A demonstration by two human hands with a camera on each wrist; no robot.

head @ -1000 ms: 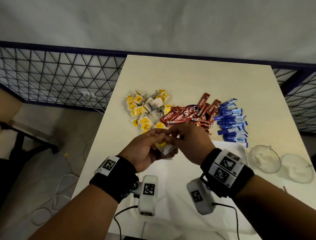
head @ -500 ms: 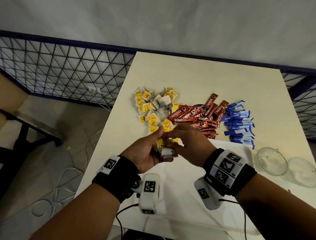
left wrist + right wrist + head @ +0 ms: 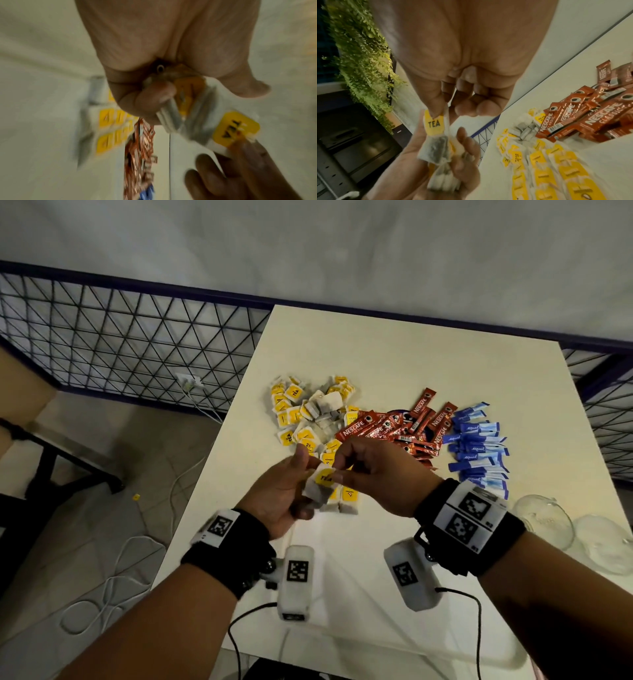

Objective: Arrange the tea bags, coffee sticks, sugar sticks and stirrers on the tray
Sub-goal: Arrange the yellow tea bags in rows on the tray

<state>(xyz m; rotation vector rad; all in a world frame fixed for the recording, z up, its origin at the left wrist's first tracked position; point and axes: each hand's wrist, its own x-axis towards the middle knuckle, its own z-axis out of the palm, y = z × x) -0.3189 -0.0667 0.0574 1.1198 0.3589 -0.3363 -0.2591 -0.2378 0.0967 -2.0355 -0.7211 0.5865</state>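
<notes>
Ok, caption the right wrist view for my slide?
Right hand pinches a yellow-tagged paper tea bag above the stack in the left hand.

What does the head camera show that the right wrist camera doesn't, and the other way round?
Only the head view shows the blue sugar sticks, two glass bowls and the wire fence. Only the right wrist view shows a leafy green wall and the right hand's thumb pinching a tea bag's yellow tag. Both show the tea bags held in the left hand, the tea bag pile and Nescafe coffee sticks.

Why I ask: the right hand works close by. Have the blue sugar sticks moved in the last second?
No. The blue sugar sticks still lie against the right side of the Nescafe coffee sticks; only the view shifted.
</notes>
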